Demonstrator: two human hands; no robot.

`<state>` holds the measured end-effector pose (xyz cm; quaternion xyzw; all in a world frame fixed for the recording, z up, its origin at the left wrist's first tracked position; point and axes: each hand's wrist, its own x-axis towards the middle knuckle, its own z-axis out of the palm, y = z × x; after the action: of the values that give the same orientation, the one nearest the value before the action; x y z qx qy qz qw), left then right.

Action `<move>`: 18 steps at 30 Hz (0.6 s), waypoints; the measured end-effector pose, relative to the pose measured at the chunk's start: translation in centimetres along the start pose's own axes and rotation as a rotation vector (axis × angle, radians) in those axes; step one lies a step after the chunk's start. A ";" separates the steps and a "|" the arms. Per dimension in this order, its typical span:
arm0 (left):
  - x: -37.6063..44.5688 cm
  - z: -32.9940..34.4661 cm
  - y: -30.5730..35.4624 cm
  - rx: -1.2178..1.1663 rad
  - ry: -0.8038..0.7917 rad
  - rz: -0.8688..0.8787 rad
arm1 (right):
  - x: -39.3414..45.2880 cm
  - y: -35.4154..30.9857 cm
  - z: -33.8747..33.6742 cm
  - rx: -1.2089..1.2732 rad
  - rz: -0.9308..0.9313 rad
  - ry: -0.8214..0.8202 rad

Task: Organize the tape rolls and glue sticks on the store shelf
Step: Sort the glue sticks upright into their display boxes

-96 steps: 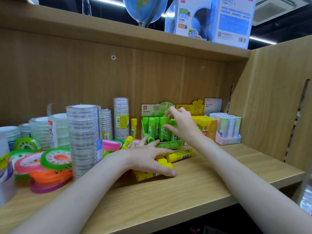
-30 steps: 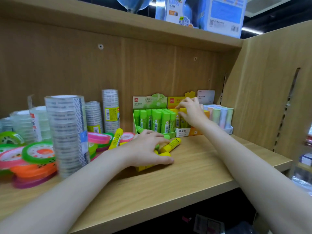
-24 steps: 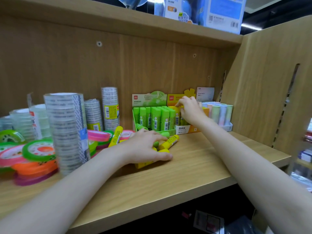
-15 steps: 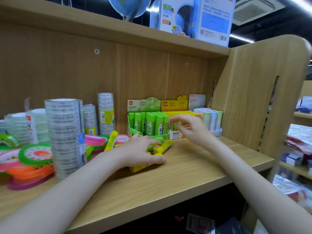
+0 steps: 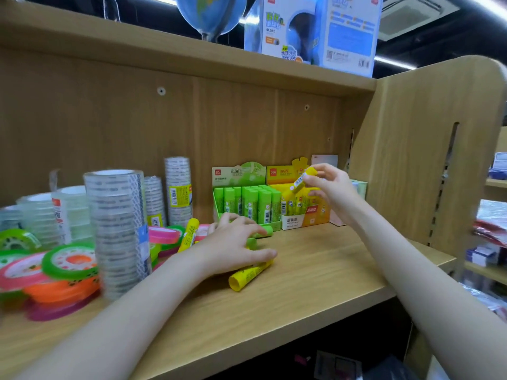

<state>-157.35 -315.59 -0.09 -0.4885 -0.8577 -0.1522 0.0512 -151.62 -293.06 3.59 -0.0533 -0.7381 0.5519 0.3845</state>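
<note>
One yellow plastic glue stick (image 5: pixel 299 182) is now pinched up high in the right hand (image 5: pixel 333 192) over the far yellow cardboard box (image 5: pixel 304 212), ready to go in, while the left hand (image 5: pixel 233 246) lies loosely over loose sticks.

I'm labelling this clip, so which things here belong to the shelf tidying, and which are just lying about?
Job: right hand holding a yellow glue stick; left hand on loose glue sticks; green box; yellow box; tape rolls.
Lying about: globe; globe carton.
</note>
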 end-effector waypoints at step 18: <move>0.3 0.3 -0.4 -0.047 -0.039 0.005 | 0.7 0.1 1.2 0.546 0.219 0.199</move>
<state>-157.81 -315.49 -0.35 -0.4945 -0.8536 -0.1624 0.0232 -152.89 -293.62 3.79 -0.0811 -0.5114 0.7599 0.3931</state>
